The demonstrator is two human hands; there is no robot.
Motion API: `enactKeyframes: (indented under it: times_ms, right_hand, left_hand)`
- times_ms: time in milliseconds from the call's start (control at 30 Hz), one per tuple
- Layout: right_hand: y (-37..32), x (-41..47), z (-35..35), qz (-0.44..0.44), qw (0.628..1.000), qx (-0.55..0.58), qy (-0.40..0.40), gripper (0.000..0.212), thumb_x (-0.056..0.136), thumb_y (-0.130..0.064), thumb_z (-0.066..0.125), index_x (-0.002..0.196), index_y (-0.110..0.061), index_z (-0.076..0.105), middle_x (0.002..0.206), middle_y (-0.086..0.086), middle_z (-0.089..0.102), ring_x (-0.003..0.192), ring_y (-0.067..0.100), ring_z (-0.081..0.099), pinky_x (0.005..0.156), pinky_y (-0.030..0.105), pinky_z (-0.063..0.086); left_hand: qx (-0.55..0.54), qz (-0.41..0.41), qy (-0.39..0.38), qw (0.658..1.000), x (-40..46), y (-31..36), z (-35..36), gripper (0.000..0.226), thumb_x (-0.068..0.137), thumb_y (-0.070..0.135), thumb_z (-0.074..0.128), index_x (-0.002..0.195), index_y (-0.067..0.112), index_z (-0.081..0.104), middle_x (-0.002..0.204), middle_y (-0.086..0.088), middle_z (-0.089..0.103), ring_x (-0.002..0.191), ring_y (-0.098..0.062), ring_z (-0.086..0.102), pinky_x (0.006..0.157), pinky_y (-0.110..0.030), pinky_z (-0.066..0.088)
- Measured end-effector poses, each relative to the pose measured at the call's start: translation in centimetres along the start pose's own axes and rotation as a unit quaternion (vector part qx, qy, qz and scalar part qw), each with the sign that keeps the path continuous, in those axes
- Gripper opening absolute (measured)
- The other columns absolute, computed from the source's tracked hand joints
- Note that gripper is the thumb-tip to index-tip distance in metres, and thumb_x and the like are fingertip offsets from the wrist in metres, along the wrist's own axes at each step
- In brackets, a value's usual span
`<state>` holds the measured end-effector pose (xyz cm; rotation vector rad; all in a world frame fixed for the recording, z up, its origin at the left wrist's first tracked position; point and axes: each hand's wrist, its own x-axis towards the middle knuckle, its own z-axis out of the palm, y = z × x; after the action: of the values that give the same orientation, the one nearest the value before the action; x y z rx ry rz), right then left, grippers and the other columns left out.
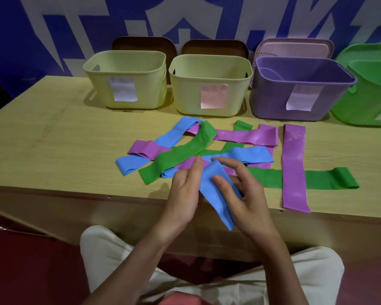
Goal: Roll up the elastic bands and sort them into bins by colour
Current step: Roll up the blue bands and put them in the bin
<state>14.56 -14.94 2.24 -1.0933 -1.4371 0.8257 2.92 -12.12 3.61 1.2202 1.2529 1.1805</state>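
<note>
Blue elastic band (216, 194), flat and unrolled, held slanting at lower centre of the frame. Behind it, a crossed heap of blue, green and purple bands (185, 148); one purple band (294, 166) lies straight at right, over a green band (330, 178). Along the top stand two yellow bins (128, 78) (209, 84), a purple bin (299, 89) and a green bin (370, 93), each labelled.

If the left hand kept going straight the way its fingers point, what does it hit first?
Probably the green band lying across the pile just beyond the left hand's fingertips; height above the table is unclear.
</note>
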Motion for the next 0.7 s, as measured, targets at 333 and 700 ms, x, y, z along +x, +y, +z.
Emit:
enactKeyframes:
  times_ms: [333, 700]
  right_hand:
    - [0.3, -0.3, 0.4, 0.000, 0.999, -0.016, 0.032, 0.012, 0.087, -0.036, 0.060, 0.096, -0.029, 0.059, 0.069, -0.008, 0.062, 0.058, 0.004, 0.055, 0.054, 0.015, 0.038]
    - [0.6, -0.3, 1.1, 0.023, 0.998, 0.051, 0.027, 0.009, 0.086, -0.022, 0.064, 0.095, -0.023, 0.060, 0.066, -0.015, 0.066, 0.057, -0.002, 0.059, 0.053, 0.010, 0.040]
  left_hand:
    - [-0.049, -0.123, -0.081, 0.988, -0.2, 0.7, -0.4, 0.049, 0.099, 0.039, 0.040, 0.057, 0.016, 0.036, 0.043, 0.004, 0.026, 0.036, -0.009, 0.022, 0.039, -0.018, 0.016]
    - [0.047, 0.072, 0.001, 0.996, -0.6, -1.3, -0.6, 0.050, 0.094, 0.048, 0.041, 0.053, 0.018, 0.036, 0.049, 0.001, 0.030, 0.048, -0.013, 0.030, 0.047, -0.035, 0.023]
